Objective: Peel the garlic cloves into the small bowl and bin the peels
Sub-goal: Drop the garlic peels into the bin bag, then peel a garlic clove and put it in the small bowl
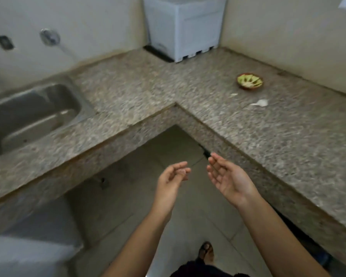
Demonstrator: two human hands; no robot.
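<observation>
A small green bowl [250,81] with a brown rim stands on the right wing of the granite counter [288,132], with pale garlic pieces inside. Two white garlic peel scraps lie in front of it: a small one [233,94] and a larger one [261,103]. My left hand [173,176] hovers over the floor in front of the counter corner, palm up, fingers loosely curled, holding nothing that I can see. My right hand [227,176] is beside it, palm up with straight fingers, empty. Neither hand touches the counter.
A steel sink [28,116] is set into the counter's left wing, under a wall tap [50,38]. A white box-shaped appliance [184,29] stands in the back corner. A pale grey container [26,254] sits low at the left. My foot [206,251] is on the tiled floor.
</observation>
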